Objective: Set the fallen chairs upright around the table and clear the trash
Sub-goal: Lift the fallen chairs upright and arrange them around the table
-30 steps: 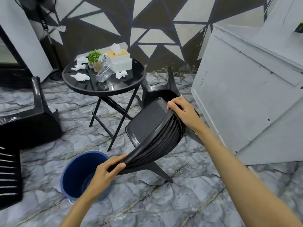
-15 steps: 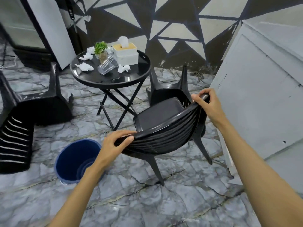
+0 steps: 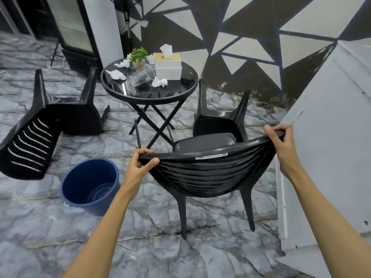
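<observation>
The black plastic chair with a slatted back (image 3: 204, 173) stands between the person and the round black glass-topped folding table (image 3: 186, 93), seat turned away from the person toward the table. Its top rail runs side to side, rising slightly to the right, and each hand has one end of it. The left hand (image 3: 138, 167) curls its fingers over the rail's left end with the thumb pressed on the near face. The right hand (image 3: 281, 145) wraps its fingers over the right corner.

The two rear legs reach the grey marble-patterned floor (image 3: 140, 249); the front legs are hidden under the seat, so whether they are down cannot be told. The table lies ahead and to the left of the seat, so any final push would likely go forward and leftward along the seat's own direction — the left hand being the nearer to the table.

Room is tight. An overturned black chair (image 3: 216, 121) sits legs-up just beyond the seat, and a grey cabinet panel (image 3: 331, 137) stands close on the right. A blue plastic bucket (image 3: 80, 177) is just beside the left hand's side.

A fallen black chair (image 3: 40, 133) lies left of the table. On the table top rest crumpled white tissues (image 3: 116, 74) and a clear plastic cup (image 3: 142, 77) on its side — trash not yet cleared.
</observation>
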`<control>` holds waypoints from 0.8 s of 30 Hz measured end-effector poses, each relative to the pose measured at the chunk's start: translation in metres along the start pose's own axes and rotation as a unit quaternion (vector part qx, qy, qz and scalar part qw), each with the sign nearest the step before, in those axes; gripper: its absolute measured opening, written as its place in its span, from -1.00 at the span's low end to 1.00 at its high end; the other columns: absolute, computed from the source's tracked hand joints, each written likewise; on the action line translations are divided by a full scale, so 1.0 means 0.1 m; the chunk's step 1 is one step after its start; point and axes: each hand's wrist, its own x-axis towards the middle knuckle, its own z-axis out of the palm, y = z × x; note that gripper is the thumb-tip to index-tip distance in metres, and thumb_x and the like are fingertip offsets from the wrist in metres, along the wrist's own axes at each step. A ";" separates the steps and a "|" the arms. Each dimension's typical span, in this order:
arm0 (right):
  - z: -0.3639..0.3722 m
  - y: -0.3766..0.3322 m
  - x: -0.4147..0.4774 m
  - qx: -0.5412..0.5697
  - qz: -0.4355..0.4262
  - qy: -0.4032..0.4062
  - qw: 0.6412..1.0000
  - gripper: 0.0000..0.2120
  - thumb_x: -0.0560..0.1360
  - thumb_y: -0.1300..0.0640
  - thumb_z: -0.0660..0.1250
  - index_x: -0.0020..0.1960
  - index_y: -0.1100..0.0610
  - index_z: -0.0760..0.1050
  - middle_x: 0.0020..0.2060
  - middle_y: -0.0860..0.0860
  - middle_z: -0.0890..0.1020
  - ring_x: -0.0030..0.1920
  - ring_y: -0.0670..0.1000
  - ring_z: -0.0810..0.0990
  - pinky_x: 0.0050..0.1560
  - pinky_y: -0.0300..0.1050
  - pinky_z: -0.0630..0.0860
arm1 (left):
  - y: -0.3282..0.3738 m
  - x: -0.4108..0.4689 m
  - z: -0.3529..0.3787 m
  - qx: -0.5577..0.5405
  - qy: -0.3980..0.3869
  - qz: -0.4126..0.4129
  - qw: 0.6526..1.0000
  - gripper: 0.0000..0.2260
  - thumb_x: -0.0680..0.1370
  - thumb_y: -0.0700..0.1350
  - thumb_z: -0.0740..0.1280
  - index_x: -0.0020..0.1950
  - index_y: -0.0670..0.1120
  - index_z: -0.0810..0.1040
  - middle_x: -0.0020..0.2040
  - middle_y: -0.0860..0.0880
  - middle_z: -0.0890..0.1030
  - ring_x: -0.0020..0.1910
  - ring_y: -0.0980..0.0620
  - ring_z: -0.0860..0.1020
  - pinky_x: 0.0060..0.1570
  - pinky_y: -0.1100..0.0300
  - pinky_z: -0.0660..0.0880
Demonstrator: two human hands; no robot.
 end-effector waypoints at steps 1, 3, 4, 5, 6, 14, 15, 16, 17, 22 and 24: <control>-0.03 0.01 0.01 0.006 -0.002 -0.002 1.000 -0.67 0.38 -0.15 0.42 -0.12 -0.02 0.31 -0.21 -0.14 0.37 -0.31 -0.34 0.42 -0.16 -0.39 0.38 | -0.02 0.01 0.04 -0.009 0.002 -0.002 1.000 -0.39 0.08 0.28 0.54 -0.01 0.04 0.48 -0.02 0.01 0.54 -0.06 0.07 0.52 -0.11 0.34 0.51; -0.07 0.05 0.02 0.019 -0.004 -0.010 1.000 -0.74 0.44 -0.06 0.39 -0.11 -0.02 0.30 -0.21 -0.14 0.36 -0.32 -0.34 0.42 -0.14 -0.34 0.37 | -0.04 0.02 0.10 -0.018 0.016 0.008 1.000 -0.39 0.04 0.30 0.54 -0.05 0.06 0.47 -0.09 0.02 0.52 -0.12 0.09 0.52 -0.13 0.35 0.50; -0.08 0.06 0.03 0.024 -0.005 -0.014 1.000 -0.76 0.44 -0.04 0.37 -0.11 -0.02 0.30 -0.21 -0.14 0.37 -0.31 -0.33 0.42 -0.14 -0.33 0.37 | -0.06 0.02 0.11 -0.020 0.028 0.017 0.999 -0.39 0.03 0.31 0.54 -0.07 0.06 0.46 -0.12 0.03 0.51 -0.16 0.13 0.52 -0.16 0.39 0.49; -0.08 0.06 0.03 0.029 -0.006 -0.020 0.999 -0.77 0.44 -0.03 0.36 -0.10 -0.02 0.30 -0.21 -0.14 0.37 -0.31 -0.33 0.43 -0.15 -0.35 0.37 | -0.06 0.02 0.13 -0.019 0.039 0.025 0.999 -0.39 0.03 0.32 0.53 -0.08 0.06 0.45 -0.13 0.03 0.49 -0.19 0.16 0.51 -0.19 0.42 0.48; -0.08 0.07 0.03 0.036 -0.006 -0.025 0.999 -0.78 0.45 0.00 0.36 -0.08 -0.01 0.31 -0.21 -0.14 0.38 -0.31 -0.33 0.43 -0.17 -0.38 0.38 | -0.05 0.02 0.13 -0.014 0.046 0.033 0.998 -0.40 0.03 0.33 0.52 -0.09 0.07 0.44 -0.14 0.03 0.47 -0.22 0.17 0.49 -0.23 0.45 0.46; 0.30 -0.07 -0.01 0.061 -0.019 -0.087 0.994 -0.79 0.45 0.17 0.40 -0.15 0.01 0.35 -0.22 -0.09 0.38 -0.26 -0.17 0.43 -0.24 -0.41 0.41 | -0.01 -0.18 -0.31 0.051 0.071 0.059 0.994 -0.50 0.13 0.31 0.49 -0.13 0.07 0.42 -0.19 0.03 0.43 -0.35 0.20 0.43 -0.42 0.48 0.36; 0.37 -0.11 -0.02 0.072 -0.017 -0.087 0.993 -0.80 0.45 0.18 0.39 -0.17 0.03 0.35 -0.25 -0.09 0.38 -0.32 -0.20 0.43 -0.28 -0.42 0.40 | 0.04 -0.18 -0.37 0.045 0.073 0.057 0.995 -0.61 0.22 0.19 0.49 -0.14 0.06 0.41 -0.20 0.01 0.42 -0.39 0.21 0.44 -0.46 0.49 0.35; 0.43 -0.15 -0.03 0.086 -0.011 -0.092 0.992 -0.80 0.45 0.17 0.39 -0.18 0.04 0.35 -0.27 -0.09 0.37 -0.36 -0.22 0.43 -0.30 -0.40 0.40 | 0.10 -0.17 -0.43 0.039 0.075 0.061 0.995 -0.71 0.32 0.05 0.47 -0.13 0.04 0.40 -0.22 -0.01 0.41 -0.45 0.24 0.45 -0.50 0.51 0.35; 0.51 -0.18 -0.06 0.097 -0.003 -0.100 0.990 -0.79 0.43 0.12 0.41 -0.19 0.04 0.35 -0.28 -0.09 0.37 -0.36 -0.22 0.43 -0.28 -0.37 0.39 | 0.17 -0.15 -0.50 0.045 0.080 0.066 0.994 -0.78 0.40 -0.08 0.44 -0.14 0.03 0.39 -0.23 -0.01 0.41 -0.48 0.28 0.46 -0.49 0.52 0.36; 0.77 0.01 -0.33 0.091 0.040 -0.107 0.989 -0.53 0.12 -0.30 0.52 -0.20 -0.05 0.40 -0.16 -0.07 0.40 -0.06 -0.02 0.39 0.06 -0.11 0.30 | 0.40 -0.18 -0.90 0.125 0.097 0.095 0.983 -0.79 0.38 -0.05 0.43 -0.19 0.17 0.41 -0.16 0.11 0.43 -0.29 0.38 0.43 -0.24 0.56 0.35; 0.80 0.13 -0.41 0.098 0.058 -0.100 0.988 -0.50 0.13 -0.26 0.53 -0.16 -0.03 0.38 -0.17 -0.08 0.39 -0.07 -0.05 0.39 0.07 -0.15 0.30 | 0.42 -0.23 -0.94 0.133 0.083 0.086 0.984 -0.81 0.25 0.12 0.41 -0.23 0.24 0.44 -0.18 0.15 0.44 -0.27 0.36 0.43 -0.23 0.55 0.36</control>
